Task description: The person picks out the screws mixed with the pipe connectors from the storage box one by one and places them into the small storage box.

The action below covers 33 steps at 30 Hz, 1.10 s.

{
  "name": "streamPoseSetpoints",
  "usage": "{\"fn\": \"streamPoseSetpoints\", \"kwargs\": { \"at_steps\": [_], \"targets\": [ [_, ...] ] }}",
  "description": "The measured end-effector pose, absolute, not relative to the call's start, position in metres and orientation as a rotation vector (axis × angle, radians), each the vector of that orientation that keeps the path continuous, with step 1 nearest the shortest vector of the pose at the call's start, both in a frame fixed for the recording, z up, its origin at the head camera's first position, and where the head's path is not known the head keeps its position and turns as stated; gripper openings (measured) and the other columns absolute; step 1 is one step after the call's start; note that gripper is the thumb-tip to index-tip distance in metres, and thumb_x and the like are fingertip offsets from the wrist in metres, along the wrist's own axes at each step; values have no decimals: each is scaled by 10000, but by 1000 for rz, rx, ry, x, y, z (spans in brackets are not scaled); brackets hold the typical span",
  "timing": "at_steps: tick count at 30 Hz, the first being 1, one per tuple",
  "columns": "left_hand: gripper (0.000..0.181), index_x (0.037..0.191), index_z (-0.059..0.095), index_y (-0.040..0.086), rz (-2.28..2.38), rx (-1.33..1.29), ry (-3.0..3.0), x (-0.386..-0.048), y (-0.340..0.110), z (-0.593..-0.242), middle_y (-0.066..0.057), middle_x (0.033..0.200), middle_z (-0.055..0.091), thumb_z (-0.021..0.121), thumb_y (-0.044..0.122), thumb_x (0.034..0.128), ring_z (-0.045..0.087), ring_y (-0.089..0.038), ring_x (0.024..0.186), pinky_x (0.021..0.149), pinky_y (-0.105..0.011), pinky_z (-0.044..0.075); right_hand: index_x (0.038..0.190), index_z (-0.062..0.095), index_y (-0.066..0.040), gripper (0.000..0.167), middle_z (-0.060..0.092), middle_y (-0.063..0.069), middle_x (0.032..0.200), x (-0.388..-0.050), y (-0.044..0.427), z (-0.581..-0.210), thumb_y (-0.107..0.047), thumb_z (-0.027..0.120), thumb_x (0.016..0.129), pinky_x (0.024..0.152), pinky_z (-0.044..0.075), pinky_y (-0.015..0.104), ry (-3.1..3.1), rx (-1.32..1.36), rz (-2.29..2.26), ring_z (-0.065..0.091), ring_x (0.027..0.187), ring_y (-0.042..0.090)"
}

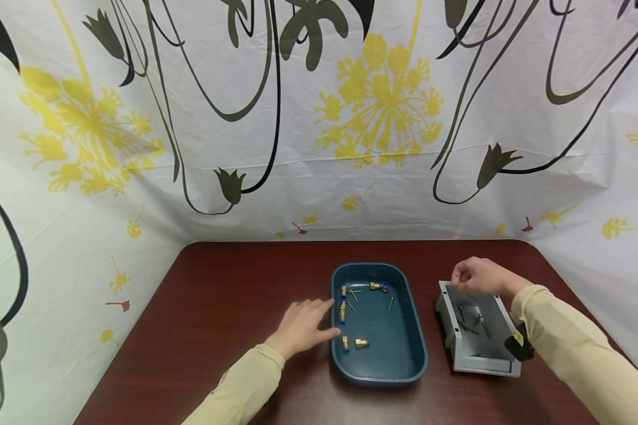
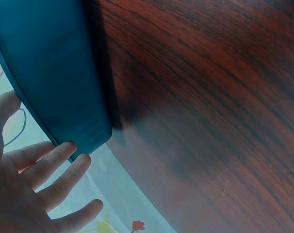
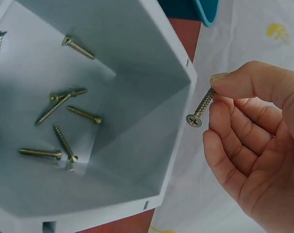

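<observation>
The right hand (image 3: 256, 138) pinches one screw (image 3: 202, 108); several loose screws (image 3: 85, 115) remain in the gray bin (image 3: 142, 121) beside it, so work looks unfinished. The left hand (image 1: 304, 328), fingers spread, touches the blue tray (image 1: 388, 357) holding brass fittings (image 1: 361, 343).

The tabletop (image 1: 234, 307) is viewed from the head, forward and down, to both far corners. The blue tray (image 1: 385, 354), shared by all views, is faced closely side-on from the left wrist; the grey box (image 1: 484, 365) is looked into closely from the right wrist.
</observation>
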<state>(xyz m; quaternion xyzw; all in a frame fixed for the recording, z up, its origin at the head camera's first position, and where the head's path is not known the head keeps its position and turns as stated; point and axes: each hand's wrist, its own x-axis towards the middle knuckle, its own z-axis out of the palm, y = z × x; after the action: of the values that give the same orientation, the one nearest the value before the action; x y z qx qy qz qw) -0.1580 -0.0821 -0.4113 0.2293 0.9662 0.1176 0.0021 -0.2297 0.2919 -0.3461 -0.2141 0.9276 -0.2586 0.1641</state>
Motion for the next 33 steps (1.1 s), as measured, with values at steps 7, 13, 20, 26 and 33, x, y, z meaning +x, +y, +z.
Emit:
{"fn": "streamPoseSetpoints", "kwargs": {
  "at_steps": [7,13,20,26,33],
  "targets": [
    [616,1268,484,123,347,734,3041,-157,-82,-411,-61,1165,547,581,493,786,508,-227,1040,856,-451,373,777,557,-22,32,530,17,682,-227,297,-355,3,565,759,550,384,314,2615,-574,-782,458,614,167],
    [609,1261,492,119,342,743,3051,-156,-81,-410,-56,1145,558,586,487,785,520,-221,1018,843,-444,384,779,550,-20,60,531,11,662,-224,300,-361,3,577,731,544,381,311,2598,-557,-791,455,599,162],
    [611,1264,489,121,344,731,3045,-156,-81,-409,-56,1155,553,587,486,785,512,-225,1036,853,-449,376,782,551,-3,74,541,1,669,-222,301,-364,-6,590,720,545,389,302,2595,-585,-791,461,598,148],
    [616,1265,488,123,334,727,3047,-156,-81,-410,-55,1156,552,586,492,782,510,-226,1038,854,-453,374,791,555,4,70,546,-1,674,-222,301,-364,-2,578,725,544,392,296,2590,-602,-789,462,597,140],
    [619,1268,485,125,338,725,3043,-157,-81,-411,-57,1164,548,585,494,782,506,-226,1043,860,-452,371,804,564,5,63,550,15,695,-225,296,-356,15,558,742,547,407,301,2594,-614,-821,479,618,156]
  ]
}}
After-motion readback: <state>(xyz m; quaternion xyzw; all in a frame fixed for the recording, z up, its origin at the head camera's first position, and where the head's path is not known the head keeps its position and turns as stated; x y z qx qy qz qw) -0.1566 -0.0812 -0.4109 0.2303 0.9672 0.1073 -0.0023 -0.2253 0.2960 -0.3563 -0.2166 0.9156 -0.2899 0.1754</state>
